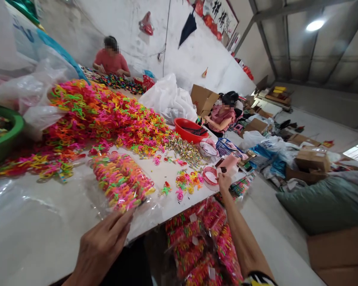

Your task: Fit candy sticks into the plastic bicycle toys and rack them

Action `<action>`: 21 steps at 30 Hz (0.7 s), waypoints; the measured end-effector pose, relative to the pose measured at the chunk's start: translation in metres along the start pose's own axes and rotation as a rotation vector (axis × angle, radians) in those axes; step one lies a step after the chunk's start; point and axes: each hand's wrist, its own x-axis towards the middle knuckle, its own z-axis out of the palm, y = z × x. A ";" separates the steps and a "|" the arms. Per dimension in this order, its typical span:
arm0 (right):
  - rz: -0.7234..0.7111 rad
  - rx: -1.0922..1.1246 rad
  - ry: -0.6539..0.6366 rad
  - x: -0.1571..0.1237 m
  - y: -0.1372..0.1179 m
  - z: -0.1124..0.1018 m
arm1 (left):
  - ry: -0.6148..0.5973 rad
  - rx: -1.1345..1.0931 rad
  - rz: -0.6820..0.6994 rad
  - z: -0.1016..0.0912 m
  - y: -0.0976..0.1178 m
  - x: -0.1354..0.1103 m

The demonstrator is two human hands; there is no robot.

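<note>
A: Where is the clear bag of bright plastic pieces (121, 180)?
B: Flat on the bench (47, 222), beside the loose heap (116, 119); the left hand (104, 242), fingers together and slightly bent, lies at its near edge; whether it grips the film cannot be told.
A: And the right hand (224, 181)?
B: Outstretched at the red basket (207, 181), just below a pink item (229, 161); its fingers are partly curled; what they hold, if anything, is too small to tell.
</note>
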 end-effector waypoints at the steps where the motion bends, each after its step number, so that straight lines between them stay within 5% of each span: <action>1: -0.024 0.040 -0.045 -0.012 -0.007 0.002 | 0.006 -0.012 -0.014 0.000 0.000 0.000; 5: -0.204 0.240 -0.397 -0.099 -0.049 0.017 | 0.031 -0.056 -0.071 0.001 0.005 0.008; 6: -0.284 0.307 -0.550 -0.125 -0.063 0.020 | 0.030 -0.070 -0.078 0.001 0.008 0.010; 8: -0.534 0.618 -1.052 -0.174 -0.098 0.024 | 0.004 -0.095 -0.074 0.003 0.014 0.016; 9: -0.595 0.769 -1.091 -0.193 -0.119 0.024 | -0.013 -0.103 -0.062 0.004 0.016 0.018; 12: -0.617 1.046 -0.544 -0.222 -0.192 0.024 | -0.016 -0.095 -0.021 0.001 0.019 0.027; 16: -0.731 0.874 -0.445 -0.209 -0.270 0.029 | 0.019 -0.044 0.018 -0.005 0.013 0.043; 19: -0.768 0.768 -0.394 -0.200 -0.269 0.033 | -0.003 -0.036 0.011 0.001 0.005 0.048; 21: -0.848 0.717 -0.275 -0.213 -0.233 0.037 | -0.034 -0.079 0.015 0.008 0.004 0.042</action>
